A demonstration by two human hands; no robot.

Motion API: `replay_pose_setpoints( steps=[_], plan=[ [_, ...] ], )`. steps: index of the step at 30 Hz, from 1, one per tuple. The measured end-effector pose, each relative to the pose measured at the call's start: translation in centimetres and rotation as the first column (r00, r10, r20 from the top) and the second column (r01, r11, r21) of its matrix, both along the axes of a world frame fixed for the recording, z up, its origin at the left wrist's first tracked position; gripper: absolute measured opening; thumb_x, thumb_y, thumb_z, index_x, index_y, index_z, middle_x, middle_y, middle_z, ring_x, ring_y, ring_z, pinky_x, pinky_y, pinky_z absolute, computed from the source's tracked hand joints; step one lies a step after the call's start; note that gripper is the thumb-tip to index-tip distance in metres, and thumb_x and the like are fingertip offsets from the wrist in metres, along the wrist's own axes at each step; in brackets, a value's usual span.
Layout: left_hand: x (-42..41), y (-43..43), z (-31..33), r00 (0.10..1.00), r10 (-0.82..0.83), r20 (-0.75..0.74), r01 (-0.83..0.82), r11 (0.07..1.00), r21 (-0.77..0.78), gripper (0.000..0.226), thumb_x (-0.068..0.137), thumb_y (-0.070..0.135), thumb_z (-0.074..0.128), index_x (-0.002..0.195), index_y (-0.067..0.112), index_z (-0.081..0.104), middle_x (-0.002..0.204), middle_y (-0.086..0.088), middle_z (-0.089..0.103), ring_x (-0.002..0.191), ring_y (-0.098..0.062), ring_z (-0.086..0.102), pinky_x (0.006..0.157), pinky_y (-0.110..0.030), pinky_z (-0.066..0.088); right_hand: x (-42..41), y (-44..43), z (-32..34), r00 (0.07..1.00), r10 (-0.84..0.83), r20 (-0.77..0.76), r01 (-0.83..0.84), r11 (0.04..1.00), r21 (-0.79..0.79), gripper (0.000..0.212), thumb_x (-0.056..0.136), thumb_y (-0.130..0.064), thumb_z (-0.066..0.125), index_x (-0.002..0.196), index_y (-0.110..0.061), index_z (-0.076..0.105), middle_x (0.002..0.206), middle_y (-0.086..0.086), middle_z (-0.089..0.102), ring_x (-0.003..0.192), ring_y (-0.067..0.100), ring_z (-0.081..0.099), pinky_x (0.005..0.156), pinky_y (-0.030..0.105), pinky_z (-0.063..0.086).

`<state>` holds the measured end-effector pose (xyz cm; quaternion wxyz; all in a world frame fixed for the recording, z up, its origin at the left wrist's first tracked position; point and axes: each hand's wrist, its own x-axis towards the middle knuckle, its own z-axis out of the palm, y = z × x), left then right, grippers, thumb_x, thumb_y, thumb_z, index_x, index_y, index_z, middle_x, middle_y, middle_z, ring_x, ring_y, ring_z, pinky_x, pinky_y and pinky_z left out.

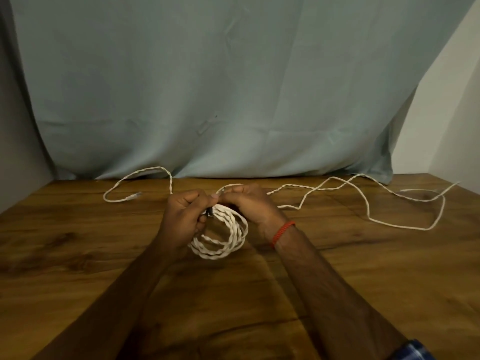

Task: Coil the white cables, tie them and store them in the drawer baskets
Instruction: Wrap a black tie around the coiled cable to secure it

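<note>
The coil (220,236) hangs between both hands over the middle of the table (363,268), its top gathered at the fingers and its lowest loops at or just above the wood; I cannot tell if they touch. It is a stack of several twisted white loops, slightly oval, long axis running from the hands back toward the person, its open face tilted up toward the camera.

The left hand (183,215) has its fingers curled round the top of the bundle, seemingly to keep the loops from springing apart. A small dark piece (209,213) shows at those fingers, perhaps a tie or a plug. The right hand (250,203), fingers curled too, pinches cable just beside the left thumb, likely feeding or wrapping the next turn.

One loose strand (137,179) loops off to the far left and ends in a plug lying on the wood. Another loose run (368,215) sprawls well to the right, uncoiled, so I judge the coiling is unfinished. No drawer is in view
</note>
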<state>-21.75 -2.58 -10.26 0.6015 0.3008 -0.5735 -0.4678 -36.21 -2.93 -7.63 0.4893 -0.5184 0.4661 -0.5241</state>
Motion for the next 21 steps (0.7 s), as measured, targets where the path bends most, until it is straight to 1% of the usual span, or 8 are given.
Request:
replay_pose_setpoints(
  steps=[5, 9, 12, 15, 17, 19, 20, 21],
  plan=[
    [0.0, -0.2, -0.1, 0.999, 0.034, -0.031, -0.033, 0.999, 0.025, 0.048, 0.096, 0.004, 0.057, 0.051, 0.020, 0.060, 0.045, -0.001, 0.039, 0.033, -0.007, 0.028, 0.037, -0.016, 0.022, 0.2, 0.2, -0.3, 0.999, -0.030, -0.012, 0.030, 0.999, -0.011, 0.029, 0.082, -0.005, 0.072, 0.094, 0.020, 0.064, 0.081, 0.024, 0.065, 0.073, 0.027, 0.057, 0.069, 0.037, 0.047],
    [0.0, -0.2, -0.2, 0.996, 0.076, -0.050, -0.075, 0.997, 0.019, 0.022, 0.094, 0.006, 0.062, 0.073, 0.010, 0.055, 0.046, 0.002, 0.046, 0.033, -0.008, 0.030, 0.036, -0.017, 0.022, 0.0, 0.1, -0.4, 0.998, -0.063, 0.009, 0.063, 0.998, 0.026, 0.018, 0.083, 0.001, 0.068, 0.096, 0.014, 0.070, 0.086, 0.024, 0.069, 0.075, 0.027, 0.063, 0.070, 0.033, 0.053],
    [-0.1, 0.0, 0.0, 0.996, 0.061, -0.059, -0.061, 0.998, 0.005, 0.011, 0.094, 0.000, 0.059, 0.085, 0.006, 0.060, 0.049, 0.005, 0.055, 0.033, -0.004, 0.034, 0.034, -0.015, 0.023, -0.2, -0.1, -0.5, 0.998, -0.062, -0.002, 0.062, 0.998, 0.001, 0.008, 0.083, 0.002, 0.069, 0.089, 0.004, 0.074, 0.083, 0.017, 0.073, 0.073, 0.024, 0.067, 0.073, 0.033, 0.056],
    [-0.1, -0.2, -0.1, 0.997, 0.056, -0.059, -0.058, 0.998, -0.036, 0.014, 0.093, 0.001, 0.061, 0.080, 0.003, 0.064, 0.060, -0.009, 0.058, 0.032, -0.006, 0.032, 0.035, -0.015, 0.024, -0.2, 0.0, -0.4, 0.997, -0.072, 0.028, 0.073, 0.997, -0.029, 0.013, 0.082, 0.001, 0.074, 0.095, 0.005, 0.072, 0.081, 0.013, 0.074, 0.072, 0.021, 0.069, 0.074, 0.034, 0.058],
    [-0.2, -0.3, -0.2, 0.998, 0.062, -0.020, -0.063, 0.997, -0.051, 0.013, 0.092, 0.002, 0.064, 0.079, 0.002, 0.065, 0.060, -0.012, 0.056, 0.032, -0.008, 0.032, 0.035, -0.015, 0.026, -0.3, 0.1, -0.2, 0.995, -0.078, 0.058, 0.081, 0.996, -0.049, 0.015, 0.084, 0.002, 0.073, 0.098, 0.007, 0.071, 0.081, 0.014, 0.074, 0.071, 0.020, 0.069, 0.072, 0.032, 0.059],
    [-0.4, -0.2, -0.3, 0.999, 0.044, -0.016, -0.044, 0.998, -0.033, 0.005, 0.091, 0.000, 0.066, 0.086, 0.003, 0.067, 0.061, -0.008, 0.063, 0.035, -0.007, 0.043, 0.036, -0.016, 0.032, -0.4, 0.2, 0.1, 0.992, -0.071, 0.102, 0.078, 0.995, -0.057, 0.006, 0.087, 0.004, 0.069, 0.092, 0.001, 0.071, 0.079, 0.012, 0.073, 0.068, 0.019, 0.068, 0.065, 0.027, 0.058],
    [-0.5, -0.1, -0.2, 0.999, 0.028, -0.034, -0.029, 1.000, -0.013, 0.005, 0.090, -0.001, 0.066, 0.092, 0.003, 0.067, 0.066, -0.012, 0.067, 0.042, -0.009, 0.053, 0.038, -0.017, 0.037, -0.4, 0.3, 0.3, 0.989, -0.068, 0.129, 0.076, 0.995, -0.057, 0.007, 0.088, 0.004, 0.067, 0.090, -0.003, 0.070, 0.080, 0.012, 0.072, 0.068, 0.019, 0.067, 0.062, 0.026, 0.056],
    [-0.6, -0.1, -0.2, 0.999, 0.013, -0.052, -0.013, 1.000, 0.004, 0.010, 0.090, -0.001, 0.067, 0.099, 0.003, 0.066, 0.073, -0.022, 0.068, 0.052, -0.014, 0.062, 0.042, -0.018, 0.042, -0.4, 0.5, 0.6, 0.987, -0.065, 0.145, 0.074, 0.995, -0.059, 0.010, 0.090, 0.003, 0.065, 0.088, -0.006, 0.068, 0.082, 0.012, 0.071, 0.069, 0.019, 0.066, 0.060, 0.025, 0.053]
  ],
)
